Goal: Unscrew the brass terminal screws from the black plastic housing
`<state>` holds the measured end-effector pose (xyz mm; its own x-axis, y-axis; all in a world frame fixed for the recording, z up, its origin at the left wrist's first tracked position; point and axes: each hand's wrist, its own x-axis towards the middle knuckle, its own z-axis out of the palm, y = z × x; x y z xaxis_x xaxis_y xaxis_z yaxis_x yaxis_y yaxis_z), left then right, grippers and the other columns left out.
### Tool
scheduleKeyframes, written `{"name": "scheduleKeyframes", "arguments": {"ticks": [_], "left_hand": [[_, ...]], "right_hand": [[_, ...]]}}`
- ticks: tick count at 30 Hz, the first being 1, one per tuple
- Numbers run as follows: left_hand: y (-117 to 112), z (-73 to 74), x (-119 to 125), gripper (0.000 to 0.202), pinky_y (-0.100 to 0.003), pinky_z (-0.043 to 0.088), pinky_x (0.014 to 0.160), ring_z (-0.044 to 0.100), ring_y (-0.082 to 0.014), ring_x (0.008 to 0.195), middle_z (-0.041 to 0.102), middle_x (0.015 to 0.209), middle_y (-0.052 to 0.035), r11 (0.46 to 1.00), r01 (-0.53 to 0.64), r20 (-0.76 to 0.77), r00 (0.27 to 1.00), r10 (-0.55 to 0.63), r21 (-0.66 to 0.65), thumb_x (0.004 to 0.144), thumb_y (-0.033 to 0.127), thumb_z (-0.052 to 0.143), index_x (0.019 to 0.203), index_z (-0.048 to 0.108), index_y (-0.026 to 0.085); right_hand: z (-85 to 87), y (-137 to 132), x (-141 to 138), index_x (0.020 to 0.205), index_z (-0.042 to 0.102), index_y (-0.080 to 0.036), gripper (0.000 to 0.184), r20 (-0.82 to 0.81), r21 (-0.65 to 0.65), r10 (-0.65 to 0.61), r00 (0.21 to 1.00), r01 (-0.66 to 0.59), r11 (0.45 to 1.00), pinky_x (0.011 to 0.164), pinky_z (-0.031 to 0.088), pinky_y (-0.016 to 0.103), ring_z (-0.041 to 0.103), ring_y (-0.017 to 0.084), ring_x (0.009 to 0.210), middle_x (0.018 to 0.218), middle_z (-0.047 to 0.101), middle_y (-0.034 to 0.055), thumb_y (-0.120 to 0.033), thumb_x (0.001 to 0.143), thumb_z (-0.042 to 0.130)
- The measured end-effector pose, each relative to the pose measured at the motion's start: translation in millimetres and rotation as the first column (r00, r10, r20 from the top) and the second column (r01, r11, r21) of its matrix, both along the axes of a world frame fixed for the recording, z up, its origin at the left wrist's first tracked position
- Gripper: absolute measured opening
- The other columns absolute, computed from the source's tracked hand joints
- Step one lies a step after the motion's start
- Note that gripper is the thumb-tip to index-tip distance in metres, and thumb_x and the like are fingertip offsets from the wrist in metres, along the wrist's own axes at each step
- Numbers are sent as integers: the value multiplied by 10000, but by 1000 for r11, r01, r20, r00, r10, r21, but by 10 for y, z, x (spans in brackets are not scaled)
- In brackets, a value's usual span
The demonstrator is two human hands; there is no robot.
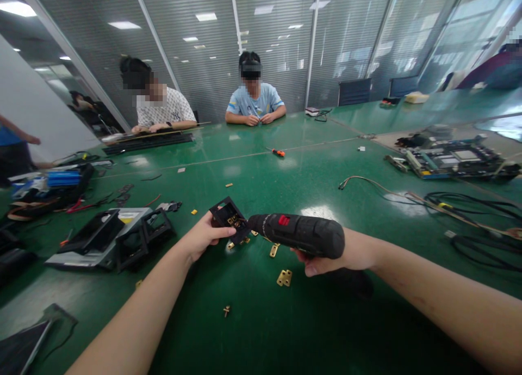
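Note:
My left hand [206, 236] is closed on a small black plastic frame [228, 216] with brass parts inside, held above the green table [285, 320]. A black electric screwdriver [299, 234] with a red switch is gripped in my right hand [346, 255]; its tip points left into the frame. Under and around the frame, small brass pieces lie on the table: a hinge-like plate [284, 277], another piece [273, 250] and a screw [226, 310].
To the left lie black frames on a grey unit [110, 239]. Cables [468, 211] and a circuit board [452, 160] are at the right. An orange screwdriver [278, 152] lies farther back. Two people sit across the table; another person's arm shows far left.

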<state>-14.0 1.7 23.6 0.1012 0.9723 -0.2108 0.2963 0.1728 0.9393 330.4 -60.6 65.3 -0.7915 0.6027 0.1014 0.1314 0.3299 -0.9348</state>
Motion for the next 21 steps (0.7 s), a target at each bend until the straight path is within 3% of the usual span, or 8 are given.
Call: {"name": "scheduleKeyframes", "arguments": {"ticks": [5, 14, 17, 21], "left_hand": [[2, 9, -6, 832, -200, 285, 484, 592, -120, 670, 689, 975, -20, 999, -20, 31, 999, 22, -43, 540, 340, 984, 1255, 577, 218], [56, -23, -63, 639, -187, 234, 452, 473, -71, 543, 635, 792, 15, 996, 27, 40, 999, -23, -84, 596, 338, 963, 1105, 606, 189], [63, -38, -79, 597, -180, 252, 455, 458, -69, 539, 604, 740, 34, 995, 46, 38, 998, -43, -85, 619, 352, 956, 1065, 594, 190], [64, -55, -91, 558, -181, 270, 455, 439, -70, 528, 543, 670, 60, 993, 83, 32, 996, -81, -83, 656, 393, 939, 1031, 584, 182]], "right_hand": [[-42, 22, -11, 1007, 664, -167, 286, -9, -33, 4, 1000, -4, 999, 712, 508, 278, 606, 152, 739, 792, 639, -9, -287, 805, 827], [-64, 37, -26, 860, 643, -158, 255, -35, -24, -5, 999, 4, 1000, 689, 497, 275, 588, 143, 713, 762, 625, -7, -292, 767, 839], [-71, 36, -26, 908, 663, -152, 266, -59, -56, 2, 998, -6, 998, 682, 495, 268, 589, 140, 711, 769, 621, -12, -297, 774, 841], [-68, 35, -35, 1197, 686, -159, 426, -111, 14, 27, 993, -26, 1000, 727, 512, 277, 599, 145, 744, 811, 629, -14, -265, 809, 827]]}}
